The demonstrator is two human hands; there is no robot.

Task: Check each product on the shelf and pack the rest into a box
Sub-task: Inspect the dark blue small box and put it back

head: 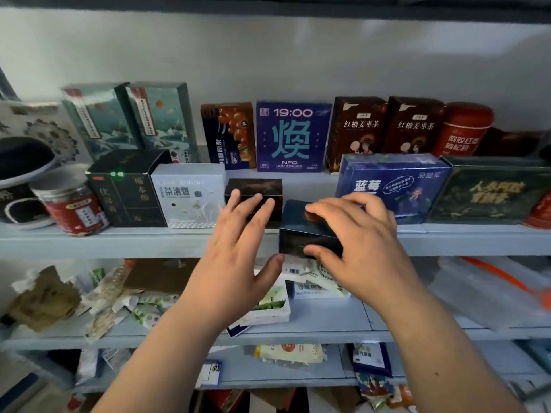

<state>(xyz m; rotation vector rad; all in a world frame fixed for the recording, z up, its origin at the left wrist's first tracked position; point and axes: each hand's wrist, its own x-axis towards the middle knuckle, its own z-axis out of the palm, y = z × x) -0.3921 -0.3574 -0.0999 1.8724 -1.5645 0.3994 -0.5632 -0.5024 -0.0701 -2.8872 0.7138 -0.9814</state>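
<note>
**Turn one dark box over while the other waits**

Head view: the right hand (357, 234) has its grip grasping a small dark box (298, 231), fingers over the top and thumb at the lower front. The box is tilted, just off the front edge of the middle shelf (119, 242). The left hand (238, 242) is released, its fingers straight and spread against the front of a second dark box (256, 187). That one stands on the shelf between a white box (190, 195) and a blue box (393, 180). Whether the fingertips actually touch it I cannot tell.

To do the check well, I would bring the held box clear of the edge and turn each face toward the light, since the print is dark and glossy. The left hand should steady the standing box without pushing it back. No packing box is in view.
</note>
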